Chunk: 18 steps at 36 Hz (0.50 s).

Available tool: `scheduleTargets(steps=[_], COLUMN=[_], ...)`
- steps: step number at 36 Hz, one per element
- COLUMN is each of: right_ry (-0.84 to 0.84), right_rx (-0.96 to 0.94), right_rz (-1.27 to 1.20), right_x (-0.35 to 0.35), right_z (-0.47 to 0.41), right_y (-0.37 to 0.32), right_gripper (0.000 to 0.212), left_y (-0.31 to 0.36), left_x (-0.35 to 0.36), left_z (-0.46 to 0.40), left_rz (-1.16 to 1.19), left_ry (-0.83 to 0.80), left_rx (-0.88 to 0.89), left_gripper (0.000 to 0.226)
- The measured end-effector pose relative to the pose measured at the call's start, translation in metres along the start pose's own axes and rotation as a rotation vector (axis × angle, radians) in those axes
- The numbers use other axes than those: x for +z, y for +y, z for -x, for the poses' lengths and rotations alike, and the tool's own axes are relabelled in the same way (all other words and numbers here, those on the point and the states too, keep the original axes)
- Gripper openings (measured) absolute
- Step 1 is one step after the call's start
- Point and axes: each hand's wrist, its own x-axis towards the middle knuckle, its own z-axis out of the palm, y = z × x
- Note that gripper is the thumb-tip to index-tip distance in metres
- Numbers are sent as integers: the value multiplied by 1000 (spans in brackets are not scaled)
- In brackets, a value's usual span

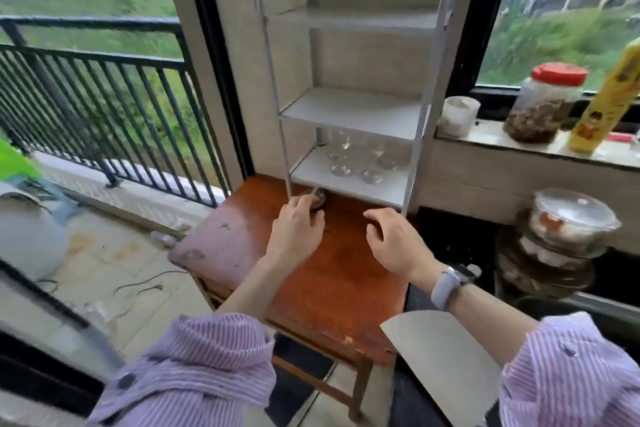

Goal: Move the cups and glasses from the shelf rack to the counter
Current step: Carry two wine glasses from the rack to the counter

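A white metal shelf rack (353, 111) stands on a worn red-brown wooden table (332, 284). Several clear glasses (360, 158) stand upside down on its lowest shelf; the two shelves above hold nothing. My left hand (298, 232) hovers over the table by the rack's front left leg, fingers loosely curled, holding nothing I can make out. A small round dark object (317, 199) lies on the table just beyond those fingers. My right hand (394, 239), a watch on its wrist, is open near the front right leg.
A black counter (460, 239) lies right of the table with stacked lidded plastic containers (564, 236). On the window sill stand a white cup (459, 114), a red-lidded jar (545, 104) and a yellow bottle (609, 97). A railed balcony is to the left.
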Motion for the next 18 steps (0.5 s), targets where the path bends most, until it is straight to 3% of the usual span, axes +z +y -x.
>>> scheduleTargets(steps=[8,18], right_ry=[145,369], right_rx=[256,333], right_rz=[-260,-166], right_x=[39,67], right_z=[-89,-161], right_y=[11,53], right_gripper=[41,38], left_y=[-33,-48], left_x=[38,103], left_z=[-100,-169], left_rz=[281,393], left_ry=[-70,-54], left_rx=[9,-13], left_gripper=[37,42])
